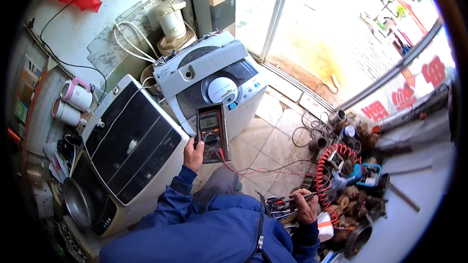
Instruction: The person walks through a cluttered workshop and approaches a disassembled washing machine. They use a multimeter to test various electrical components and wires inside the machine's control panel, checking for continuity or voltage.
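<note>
Multimeter: it (pixel 212 133) is a little to 8 o'clock from the centre, in a dark case, with its display facing up.
Left hand: this hand (pixel 194 156), at 7 to 8 o'clock, is closed on the lower left edge of the multimeter, with the thumb on its front.
Right hand: this hand (pixel 305 207), at 5 o'clock, has its fingers curled around a slim dark stick (pixel 309 195); whether it holds one or two, I cannot tell.
Leads: a red plug (pixel 221 154) sits in the lower part of the multimeter, and thin leads run from there toward 4 o'clock.
Washing machines: one white machine (pixel 247 98) stands at 11 o'clock, just beyond the multimeter; a dark-topped machine (pixel 139 141) is at 9 o'clock, with a metal bowl (pixel 78 202) at 8 o'clock.
Red coiled hose: it (pixel 321 175) lies at 4 o'clock, near the right hand, over a heap of mixed parts (pixel 348 199).
</note>
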Available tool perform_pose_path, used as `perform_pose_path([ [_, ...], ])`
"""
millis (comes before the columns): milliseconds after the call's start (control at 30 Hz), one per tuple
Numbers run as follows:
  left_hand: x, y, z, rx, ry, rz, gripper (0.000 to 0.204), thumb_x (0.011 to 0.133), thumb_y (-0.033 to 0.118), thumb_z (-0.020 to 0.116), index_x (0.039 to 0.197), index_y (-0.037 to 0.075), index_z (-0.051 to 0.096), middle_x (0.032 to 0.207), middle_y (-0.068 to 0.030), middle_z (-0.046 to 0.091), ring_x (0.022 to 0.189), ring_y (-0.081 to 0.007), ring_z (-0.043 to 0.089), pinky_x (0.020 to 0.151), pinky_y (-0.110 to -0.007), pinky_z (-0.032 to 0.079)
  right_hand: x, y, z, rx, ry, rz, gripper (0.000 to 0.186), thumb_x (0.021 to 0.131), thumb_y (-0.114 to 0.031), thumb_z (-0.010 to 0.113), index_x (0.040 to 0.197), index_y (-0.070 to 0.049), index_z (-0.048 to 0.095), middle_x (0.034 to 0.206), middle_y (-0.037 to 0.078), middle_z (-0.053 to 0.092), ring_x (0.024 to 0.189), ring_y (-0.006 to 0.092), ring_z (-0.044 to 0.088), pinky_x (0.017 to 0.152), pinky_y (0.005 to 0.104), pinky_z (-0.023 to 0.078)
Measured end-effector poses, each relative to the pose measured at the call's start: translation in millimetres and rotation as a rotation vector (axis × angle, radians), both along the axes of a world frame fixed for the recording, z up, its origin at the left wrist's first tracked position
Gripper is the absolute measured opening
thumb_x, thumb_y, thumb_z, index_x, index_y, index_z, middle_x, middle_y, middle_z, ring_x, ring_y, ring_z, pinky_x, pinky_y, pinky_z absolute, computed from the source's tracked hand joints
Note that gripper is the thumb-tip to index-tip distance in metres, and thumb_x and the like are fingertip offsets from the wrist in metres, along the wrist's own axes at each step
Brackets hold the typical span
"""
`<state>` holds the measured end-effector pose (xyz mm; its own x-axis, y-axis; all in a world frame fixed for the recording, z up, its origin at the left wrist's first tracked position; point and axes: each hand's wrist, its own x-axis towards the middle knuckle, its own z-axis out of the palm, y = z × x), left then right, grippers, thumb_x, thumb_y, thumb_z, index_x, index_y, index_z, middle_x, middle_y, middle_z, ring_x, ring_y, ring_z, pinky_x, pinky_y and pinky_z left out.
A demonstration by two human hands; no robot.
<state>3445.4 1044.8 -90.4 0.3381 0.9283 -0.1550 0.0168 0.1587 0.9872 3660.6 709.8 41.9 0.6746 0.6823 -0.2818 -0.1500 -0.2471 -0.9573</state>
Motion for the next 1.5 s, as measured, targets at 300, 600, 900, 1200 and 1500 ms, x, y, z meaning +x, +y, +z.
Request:
perform_pose_path([
  [300,134,100,-21,0.104,0.234,0.373,0.018,0.093,0.015,0.055,0.099,-0.001,0.058,0.077,-0.0046,0.057,0.069,-0.0127,0.049,0.065,-0.031,0.044,191,165,-11,-0.061,0.242,0.099,0.017,0.086,-0.005,0.07,0.096,0.005,0.061,0.076,0.011,0.067,0.062,0.0158,0.064,0.058,0.027,0.052],
  [600,219,195,3,0.053,0.218,0.748,0.02,0.096,0.017,0.052,0.104,-0.001,0.056,0.085,-0.0052,0.058,0.075,-0.0139,0.05,0.07,-0.031,0.045,357,333,-13,-0.196,0.148,0.381,0.03,0.098,-0.024,0.057,0.093,0.005,0.06,0.067,0.007,0.062,0.053,0.0117,0.053,0.049,0.0256,0.041],
  [900,300,291,22,-0.159,-0.136,1.225,0.054,0.094,0.028,0.06,0.138,0.004,0.041,0.119,-0.0104,0.059,0.099,-0.019,0.059,0.082,-0.035,0.049,477,518,-20,-0.251,0.052,0.928,0.027,0.095,-0.021,0.063,0.096,0.006,0.062,0.074,0.01,0.066,0.063,0.0148,0.062,0.06,0.0271,0.049],
  [1200,271,380,-38,-0.065,0.501,1.355,0.053,0.089,0.032,0.063,0.118,-0.009,0.046,0.114,-0.0291,0.059,0.104,-0.0358,0.061,0.089,-0.042,0.049,487,639,-8,-0.138,0.07,1.149,0.03,0.093,-0.023,0.068,0.098,0.006,0.064,0.074,0.008,0.067,0.066,0.0124,0.061,0.062,0.0259,0.048],
  [1500,304,410,25,-0.285,1.072,1.272,0.044,0.09,0.029,0.055,0.113,-0.006,0.044,0.1,-0.0301,0.066,0.092,-0.044,0.066,0.084,-0.047,0.053,480,744,-19,-0.046,0.318,1.216,0.018,0.091,-0.012,0.066,0.096,0.006,0.063,0.079,0.009,0.067,0.067,0.014,0.063,0.063,0.0265,0.051],
])
